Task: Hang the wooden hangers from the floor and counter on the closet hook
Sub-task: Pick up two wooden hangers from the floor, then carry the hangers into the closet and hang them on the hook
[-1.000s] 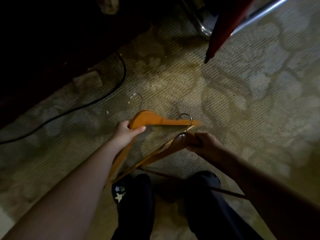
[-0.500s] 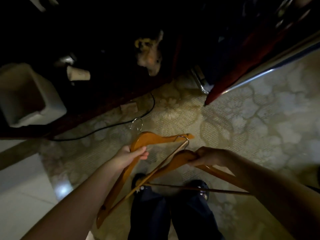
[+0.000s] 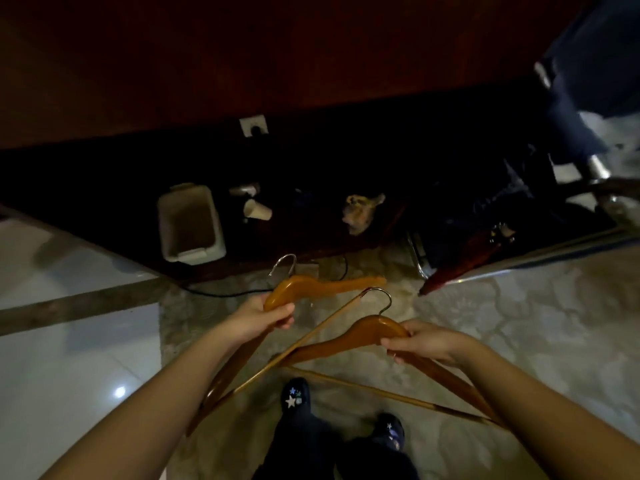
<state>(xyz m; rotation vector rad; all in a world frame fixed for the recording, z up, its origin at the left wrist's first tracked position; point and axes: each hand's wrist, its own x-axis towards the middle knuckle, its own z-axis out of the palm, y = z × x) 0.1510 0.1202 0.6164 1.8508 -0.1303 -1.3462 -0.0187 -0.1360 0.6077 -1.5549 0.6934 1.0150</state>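
While the person stands on the pale patterned carpet (image 3: 519, 341), each hand holds one hanger above the floor. Left hand (image 3: 263, 318): fingers curled round the bend of the orange-brown wooden hanger with a silver wire hook (image 3: 311, 289), thumb on top. One arm of that hanger reaches right, and the other runs down beside the left forearm. Right hand (image 3: 426, 342): fingers and thumb pinch the darker brown wooden hanger with a curved metal hook (image 3: 346, 342) just right of its neck. This hook rises close to the first hanger's thin crossbar (whether the two touch cannot be told). The darker hanger's own crossbar passes above the dark shoes with star patches (image 3: 296, 396). Carpet boundaries: the left edge meets glossy white floor tiles (image 3: 69, 375), which are crossed by a dark stone strip (image 3: 69, 306). The far edge ends at a dark recess, where a black cable (image 3: 225, 293) trails onto the carpet. Within the recess lie a white rectangular plastic bin (image 3: 190, 225), a tipped paper cup (image 3: 258, 210) and a crumpled pale object (image 3: 362, 211). Beside the recess, a dark red folded umbrella (image 3: 460, 263) points its tip at the carpet. Bare carpet extends to the right of the right hand, and bare tile to the left of the left forearm.
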